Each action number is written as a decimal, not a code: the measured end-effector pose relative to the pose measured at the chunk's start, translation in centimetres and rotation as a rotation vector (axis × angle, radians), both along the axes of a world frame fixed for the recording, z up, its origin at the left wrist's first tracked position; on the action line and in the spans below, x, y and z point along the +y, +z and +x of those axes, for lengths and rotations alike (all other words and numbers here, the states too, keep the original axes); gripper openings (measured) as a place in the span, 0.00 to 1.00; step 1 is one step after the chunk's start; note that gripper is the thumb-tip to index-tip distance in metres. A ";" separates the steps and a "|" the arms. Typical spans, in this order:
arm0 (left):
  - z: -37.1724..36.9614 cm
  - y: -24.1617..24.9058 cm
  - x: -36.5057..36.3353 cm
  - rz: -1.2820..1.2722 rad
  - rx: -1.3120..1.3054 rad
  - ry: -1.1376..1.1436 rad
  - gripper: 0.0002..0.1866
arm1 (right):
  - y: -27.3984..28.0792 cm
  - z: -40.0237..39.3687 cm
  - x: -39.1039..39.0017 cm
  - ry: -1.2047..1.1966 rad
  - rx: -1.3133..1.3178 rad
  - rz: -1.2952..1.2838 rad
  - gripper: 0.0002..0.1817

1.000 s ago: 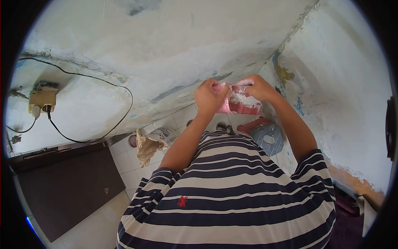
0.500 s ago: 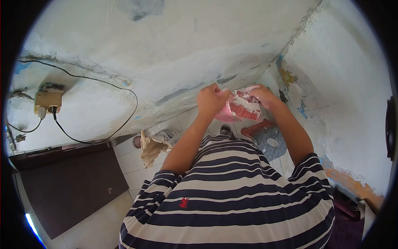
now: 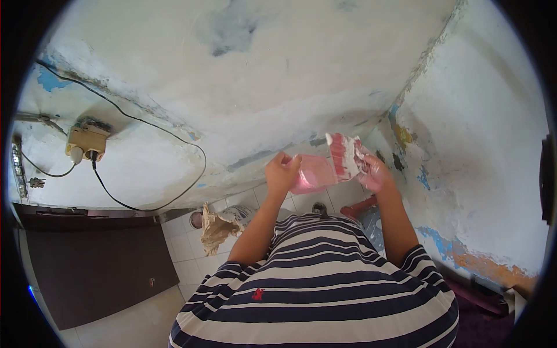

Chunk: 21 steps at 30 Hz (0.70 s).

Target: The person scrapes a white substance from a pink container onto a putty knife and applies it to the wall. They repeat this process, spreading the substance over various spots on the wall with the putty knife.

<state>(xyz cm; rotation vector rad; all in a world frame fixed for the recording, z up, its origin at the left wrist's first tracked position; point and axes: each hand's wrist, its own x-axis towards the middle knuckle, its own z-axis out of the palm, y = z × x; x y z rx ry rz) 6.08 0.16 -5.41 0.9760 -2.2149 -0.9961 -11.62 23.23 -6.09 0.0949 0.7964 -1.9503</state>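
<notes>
My left hand point(image 3: 282, 174) is closed on one edge of a pink, translucent plastic putty spreader point(image 3: 315, 175). In my right hand point(image 3: 377, 176) is a red, ribbed plastic putty spreader point(image 3: 337, 154), its face smeared with thick white putty. The two plastic pieces meet edge to edge between my hands, in front of the wall. White residue coats the fingers of my right hand, and part of their grip is hidden behind the red piece.
Patched wall point(image 3: 278, 98) faces me, meeting another peeling wall point(image 3: 481, 145) at right. A socket box point(image 3: 86, 141) with plugs and a looping cable point(image 3: 200, 168) hangs left. Below are a torn brown paper sack point(image 3: 217, 229), a dark board point(image 3: 98, 267) and a grey-blue stool-like object point(image 3: 372, 223).
My hands have drawn slightly apart and lower. The red spreader has turned upright at the pink one's right edge, exposing more of the pink piece. The view has shifted a little.
</notes>
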 end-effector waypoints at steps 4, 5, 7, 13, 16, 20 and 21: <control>2.3 -1.6 -1.2 0.015 -0.049 0.020 0.20 | 3.5 2.5 -2.6 0.070 0.087 -0.259 0.27; 2.9 -2.0 -1.6 0.051 -0.059 0.030 0.21 | 4.8 3.3 -3.7 0.004 0.117 -0.313 0.26; 4.2 -2.2 -2.4 0.085 -0.100 0.034 0.21 | 6.6 4.4 -5.8 -0.063 0.164 -0.382 0.26; 8.8 -1.9 -5.6 0.118 -0.135 0.066 0.21 | 14.5 7.9 -11.5 -0.200 0.283 -0.503 0.25; 11.5 -2.4 -7.4 0.131 -0.133 0.088 0.21 | 18.1 10.3 -14.9 -0.535 0.496 -0.045 0.23; 14.3 -3.3 -9.7 0.080 -0.177 0.076 0.21 | 20.9 10.3 -21.6 -0.989 1.504 0.305 0.28; 15.0 -3.5 -10.1 0.097 -0.178 0.089 0.22 | 21.0 10.6 -23.4 -1.176 1.769 0.397 0.33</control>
